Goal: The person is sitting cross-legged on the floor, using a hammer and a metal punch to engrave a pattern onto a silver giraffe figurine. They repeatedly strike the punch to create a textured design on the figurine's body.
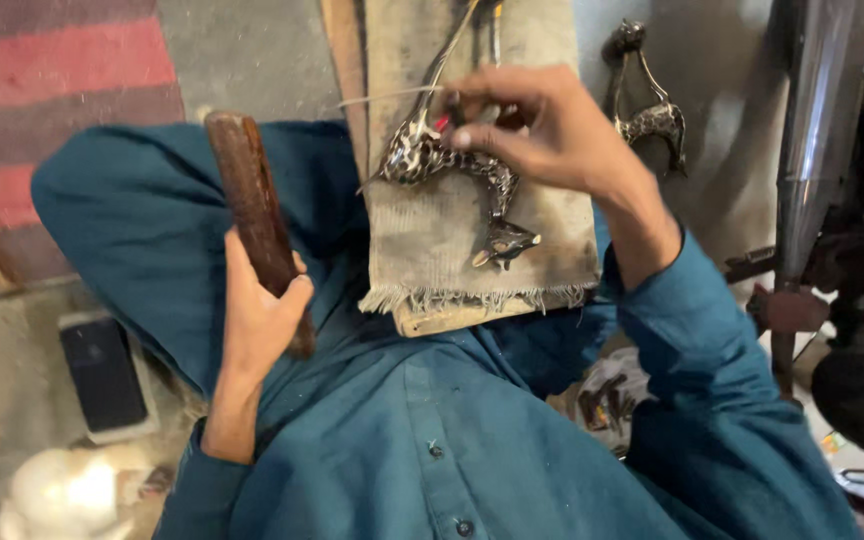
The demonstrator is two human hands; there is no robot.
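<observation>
My left hand grips a long brown wooden stick, held upright over my blue-clad knee. Across from it, my right hand pinches a small red-tipped thing against a spotted metal animal figurine. The figurine lies on a frayed beige cloth that covers a wooden board resting on my lap. The figurine's head points toward the cloth's near edge. A thin wire sticks out to the left near my fingers.
A second spotted metal figurine lies on the grey floor at the right. A dark phone sits on the floor at the left, near a striped red rug. Dark metal machinery stands at the right edge.
</observation>
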